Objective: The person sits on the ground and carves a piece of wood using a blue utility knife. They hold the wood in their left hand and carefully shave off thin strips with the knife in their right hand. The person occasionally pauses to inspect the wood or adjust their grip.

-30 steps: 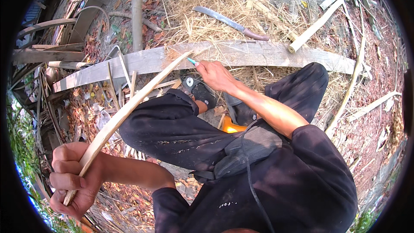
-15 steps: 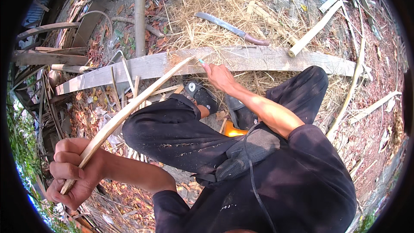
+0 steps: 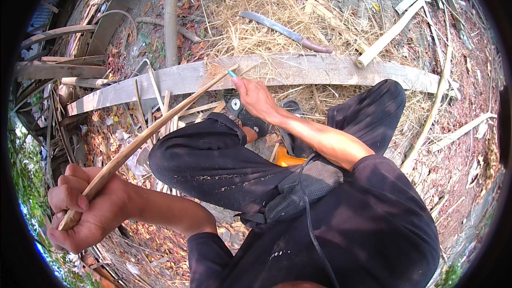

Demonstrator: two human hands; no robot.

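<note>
The left hand (image 3: 85, 210) is clenched around the lower end of a long bamboo strip (image 3: 149, 138), which slants up and to the right across the person's black-trousered knee to a weathered wooden plank (image 3: 341, 69) lying on the ground. The strip's far tip rests on that plank. The right hand (image 3: 255, 96) is just beside that tip, its fingers pinched on a small teal marker (image 3: 232, 73) whose point touches the strip's end. Beyond the plank, on a bed of dry straw (image 3: 256, 26), lies a curved machete (image 3: 285, 32) with a dark handle, well apart from both hands. Split bamboo pieces (image 3: 389, 34) and dry leaves lie scattered around.
</note>
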